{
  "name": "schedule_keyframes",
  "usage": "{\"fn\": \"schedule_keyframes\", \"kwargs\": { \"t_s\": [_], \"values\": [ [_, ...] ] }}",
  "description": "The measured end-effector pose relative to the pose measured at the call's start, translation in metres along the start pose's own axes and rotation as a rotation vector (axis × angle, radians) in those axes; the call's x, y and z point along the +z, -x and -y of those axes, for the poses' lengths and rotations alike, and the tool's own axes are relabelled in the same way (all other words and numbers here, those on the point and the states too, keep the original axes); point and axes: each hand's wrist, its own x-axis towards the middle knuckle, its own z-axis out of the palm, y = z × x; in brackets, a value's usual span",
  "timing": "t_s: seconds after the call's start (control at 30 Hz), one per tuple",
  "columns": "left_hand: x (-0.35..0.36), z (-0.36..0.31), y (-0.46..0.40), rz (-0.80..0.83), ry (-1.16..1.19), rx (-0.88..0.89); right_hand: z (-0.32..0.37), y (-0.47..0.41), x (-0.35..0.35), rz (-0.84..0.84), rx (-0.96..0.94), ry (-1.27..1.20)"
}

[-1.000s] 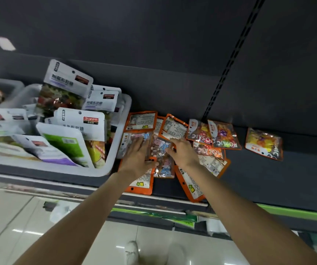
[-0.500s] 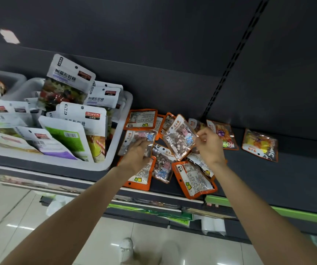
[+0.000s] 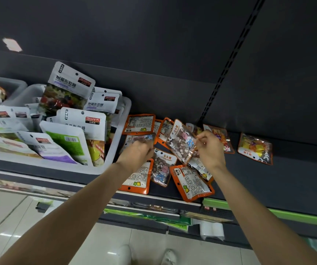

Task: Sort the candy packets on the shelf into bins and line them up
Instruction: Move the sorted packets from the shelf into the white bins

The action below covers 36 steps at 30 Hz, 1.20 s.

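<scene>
Your right hand (image 3: 210, 150) is raised just above the shelf (image 3: 297, 180), its thumb and forefinger pinched on the edge of a clear stone-candy packet (image 3: 181, 143) that hangs tilted in the air over the loose pile. Your left hand (image 3: 136, 153) is down on the pile with its fingers curled onto a second clear packet (image 3: 140, 137) lying flat just beside the white bin (image 3: 113, 148); whether they have closed round it or only press on it you cannot tell from here. A third clear stone-candy packet (image 3: 162, 169) lies flat between your two wrists, touching the orange packets on either side. Of orange-edged packets lying back side up, three are plain: one at the rear (image 3: 139, 124), one under your left wrist (image 3: 139, 178), and one near the shelf's front edge (image 3: 192, 183); others are tucked beneath the pile and cannot be counted. Two colourful orange packets lie face up to the right, one (image 3: 222, 138) partly behind your right hand and one (image 3: 255, 149) well apart from the pile. The white bin holds at least five tall white pouches standing or leaning.
</scene>
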Motion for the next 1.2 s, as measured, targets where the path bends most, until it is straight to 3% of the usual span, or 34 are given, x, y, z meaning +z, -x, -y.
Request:
{"fn": "schedule_keyframes", "kwargs": {
  "t_s": [0.17,0.23,0.43,0.73,0.93,1.2],
  "values": [
    [-0.032,-0.009,-0.012,-0.181,-0.354,0.040,0.013,-0.001,-0.014,-0.022,-0.046,-0.001],
    [-0.047,-0.010,-0.014,-0.250,-0.394,0.026,0.020,0.000,-0.024,-0.037,-0.095,-0.001],
    [-0.090,-0.015,0.005,-0.561,0.113,-0.095,0.052,0.003,-0.050,-0.121,-0.252,-0.018],
    [-0.164,0.020,0.069,-0.692,0.091,-0.104,0.151,0.029,-0.023,-0.129,-0.451,-0.084],
    [-0.215,0.105,0.125,-0.762,0.167,-0.131,0.242,0.066,0.044,-0.165,-0.543,-0.136],
    [-0.280,0.236,0.194,-0.794,0.379,-0.161,0.353,0.116,0.159,-0.165,-0.532,-0.188]
  ]
}}
